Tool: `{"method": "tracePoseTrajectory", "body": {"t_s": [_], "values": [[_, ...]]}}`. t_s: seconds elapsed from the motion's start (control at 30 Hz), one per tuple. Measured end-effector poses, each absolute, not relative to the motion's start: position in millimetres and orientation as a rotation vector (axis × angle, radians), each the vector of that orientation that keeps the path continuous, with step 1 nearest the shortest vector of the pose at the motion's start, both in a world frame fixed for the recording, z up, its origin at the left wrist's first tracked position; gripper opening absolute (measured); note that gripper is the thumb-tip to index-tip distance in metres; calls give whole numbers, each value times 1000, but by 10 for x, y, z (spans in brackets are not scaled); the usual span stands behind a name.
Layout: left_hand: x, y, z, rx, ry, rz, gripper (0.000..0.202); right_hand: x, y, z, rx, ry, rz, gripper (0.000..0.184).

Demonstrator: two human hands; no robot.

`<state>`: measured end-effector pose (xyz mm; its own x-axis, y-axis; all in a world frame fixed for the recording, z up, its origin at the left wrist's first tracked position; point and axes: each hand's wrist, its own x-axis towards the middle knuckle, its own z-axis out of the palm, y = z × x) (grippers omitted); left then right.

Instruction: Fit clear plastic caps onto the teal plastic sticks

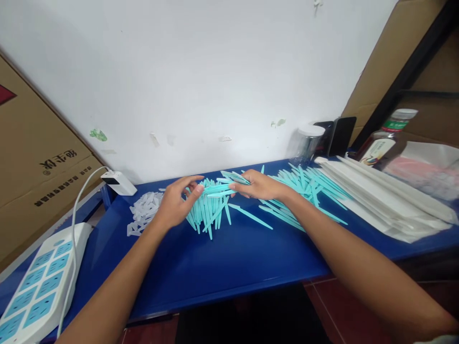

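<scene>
While right fingers (240, 188) pinch turquoise sticks (218, 190), left fingers (194, 194) curve half-open at their ends.

Head camera: just one, worn up on the person's head.
Looks from: high over the near side of the blue table (222, 272), above both arms.
Faces: forward and down, at a slant.
White wall (201, 71): straight ahead, filling the top.
Left hand (177, 203) and right hand (261, 185): near the middle, close enough to see the fingers.
Left arm (122, 272) and right arm (344, 248): coming in from low left and low right.
Cardboard box (46, 157) and power strip (45, 274): on the left, cut off by the side.
White packets (390, 200): over on the right.
Red floor (328, 306): peeking out at the bottom, below the table's edge.
</scene>
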<state>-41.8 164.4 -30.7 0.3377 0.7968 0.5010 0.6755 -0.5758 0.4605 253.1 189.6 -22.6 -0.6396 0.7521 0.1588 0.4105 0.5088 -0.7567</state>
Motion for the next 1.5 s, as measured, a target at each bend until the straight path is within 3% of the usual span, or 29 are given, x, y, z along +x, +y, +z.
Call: {"method": "tracePoseTrajectory", "body": {"t_s": [0.27,0.6,0.83,1.13,1.3,1.43,1.5], "values": [[-265,1559,-384,3179,1215,778,34,2258,1739,-276,-946,-2315,822,53],[-207,1570,-479,3178,1034,646,29,2151,1650,-334,-907,-2351,840,44],[-491,1735,-390,3277,1392,517,22,2329,1771,-276,-1059,-2235,655,44],[-540,1916,-502,3161,1309,504,55,2512,2035,-402,-1171,-2136,451,42],[-497,1922,-591,3152,1179,493,63,2522,2058,-437,-1161,-2146,417,38],[-545,1865,-522,3045,1140,455,86,2484,2004,-419,-1136,-2154,448,39],[-543,1831,-471,2965,1145,537,82,2453,1960,-398,-1111,-2149,504,42]]}}
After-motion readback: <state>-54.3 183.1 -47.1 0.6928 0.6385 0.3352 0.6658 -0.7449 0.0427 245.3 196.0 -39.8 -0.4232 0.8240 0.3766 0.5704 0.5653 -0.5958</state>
